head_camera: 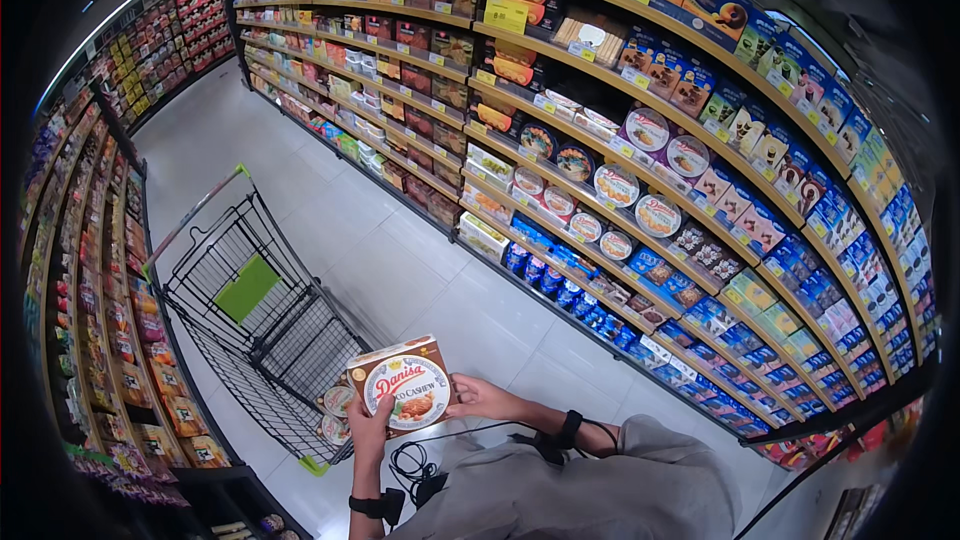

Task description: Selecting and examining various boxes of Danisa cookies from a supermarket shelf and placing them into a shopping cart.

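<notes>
Between both hands I hold a brown Danisa cookie box (411, 388), its front turned up toward me with a picture of cookies on it. My left hand (367, 424) grips the lower left side, thumb on the front. At the right edge, the fingers of my right hand (484, 397) rest against the box. Just beyond the held box stands a black wire shopping cart (247, 349). In its near end lie round-labelled cookie boxes (335, 420), partly hidden by the held box and my left hand.
A long shelf unit (645, 165) of cookie and biscuit packages runs along the right. Another snack shelf (112, 300) borders the left. Tiled floor (397, 262) lies between them. Loose black cable (412, 461) hangs by my clothing.
</notes>
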{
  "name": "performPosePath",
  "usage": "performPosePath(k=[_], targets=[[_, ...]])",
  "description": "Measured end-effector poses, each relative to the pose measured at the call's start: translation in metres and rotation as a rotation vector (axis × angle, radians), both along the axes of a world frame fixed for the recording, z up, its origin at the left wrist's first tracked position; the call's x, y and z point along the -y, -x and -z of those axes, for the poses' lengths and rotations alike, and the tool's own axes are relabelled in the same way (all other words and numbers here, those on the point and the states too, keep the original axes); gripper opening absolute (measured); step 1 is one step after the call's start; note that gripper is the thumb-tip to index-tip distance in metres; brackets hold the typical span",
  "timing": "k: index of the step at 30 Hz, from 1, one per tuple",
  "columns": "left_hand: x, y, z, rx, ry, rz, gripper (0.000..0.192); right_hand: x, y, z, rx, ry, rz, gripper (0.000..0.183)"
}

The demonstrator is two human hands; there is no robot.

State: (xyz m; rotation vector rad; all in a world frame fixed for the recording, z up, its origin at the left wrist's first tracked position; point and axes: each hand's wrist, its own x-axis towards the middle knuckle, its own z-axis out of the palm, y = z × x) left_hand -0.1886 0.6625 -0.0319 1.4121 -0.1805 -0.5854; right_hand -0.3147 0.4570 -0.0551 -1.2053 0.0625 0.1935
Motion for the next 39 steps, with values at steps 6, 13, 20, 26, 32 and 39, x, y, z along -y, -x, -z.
performPosePath(k=[6, 13, 20, 26, 32, 39], targets=[[-0.007, -0.019, -0.012, -0.039, 0.174, -0.161, 0.035, -0.013, -0.046, -0.044, 0.042, 0.126, 0.055, 0.057], [-0.026, -0.031, -0.051, 0.049, 0.176, -0.217, 0.068, -0.024, -0.071, -0.063, 0.073, 0.088, 0.104, 0.055], [-0.048, -0.025, -0.029, 0.326, 0.056, -0.284, 0.134, -0.069, -0.089, -0.068, 0.298, 0.476, 0.206, 0.053], [-0.066, -0.03, 0.003, 0.206, 0.141, -0.454, 0.131, -0.099, -0.104, -0.067, 0.468, 0.738, 0.12, 0.053], [-0.086, -0.035, -0.016, 0.096, 0.305, -0.41, 0.123, -0.116, -0.103, -0.09, 0.601, 0.724, 0.081, 0.055], [-0.096, -0.025, -0.027, -0.18, 0.873, -0.093, 0.1, -0.087, -0.093, -0.083, 0.348, 0.576, 0.079, 0.055]])
